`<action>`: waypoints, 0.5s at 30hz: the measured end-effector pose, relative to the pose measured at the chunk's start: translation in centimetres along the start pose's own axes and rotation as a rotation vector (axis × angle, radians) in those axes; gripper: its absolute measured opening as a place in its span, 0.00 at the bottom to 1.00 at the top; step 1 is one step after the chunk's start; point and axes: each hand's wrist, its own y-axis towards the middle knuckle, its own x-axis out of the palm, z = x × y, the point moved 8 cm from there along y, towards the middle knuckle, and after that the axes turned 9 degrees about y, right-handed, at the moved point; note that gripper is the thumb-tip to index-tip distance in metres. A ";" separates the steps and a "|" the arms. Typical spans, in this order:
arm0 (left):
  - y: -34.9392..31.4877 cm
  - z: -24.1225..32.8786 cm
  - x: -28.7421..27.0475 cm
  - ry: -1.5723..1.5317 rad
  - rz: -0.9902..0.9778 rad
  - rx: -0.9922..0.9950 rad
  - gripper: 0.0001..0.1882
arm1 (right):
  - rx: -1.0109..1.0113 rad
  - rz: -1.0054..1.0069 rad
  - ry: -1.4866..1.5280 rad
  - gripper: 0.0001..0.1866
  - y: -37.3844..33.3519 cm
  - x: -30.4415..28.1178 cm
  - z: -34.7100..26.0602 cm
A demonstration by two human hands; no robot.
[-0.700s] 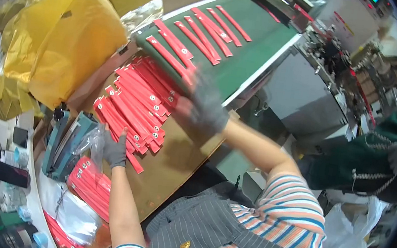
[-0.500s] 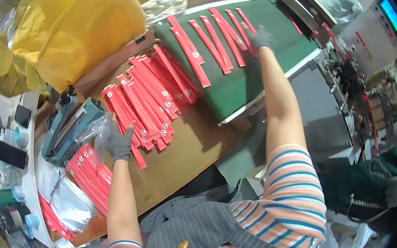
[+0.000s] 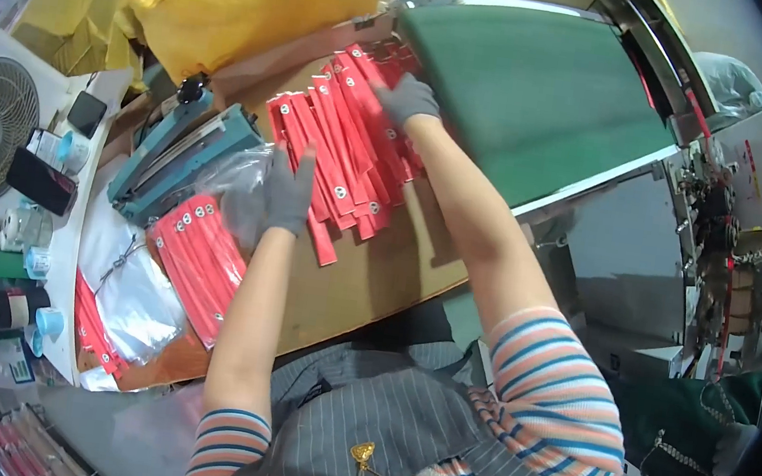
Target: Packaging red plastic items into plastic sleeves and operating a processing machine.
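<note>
Between your spread left hand, seemingly gripping nothing, and curled right hand, grip unclear, red strips appear mid-gathering; squaring them calls for even pressure.

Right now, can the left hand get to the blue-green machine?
Probably yes: the left hand is close to the blue-green machine, and only some clear plastic seems to lie between them.

Grey gloves, striped sleeves and a pinstriped apron are worn.
</note>
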 end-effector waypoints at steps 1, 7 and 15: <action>1.2 -2.2 1.2 -0.365 -0.031 -0.186 0.40 | 0.042 0.038 0.105 0.46 0.6 0.8 0.8; 2.5 -2.2 2.0 -1.046 -0.204 -0.554 0.31 | -0.250 -0.426 0.128 0.44 -5.6 7.4 -7.5; -1.8 0.3 -6.9 -0.983 -0.198 -0.313 0.31 | 0.216 -0.828 1.402 0.25 -14.3 11.5 -8.3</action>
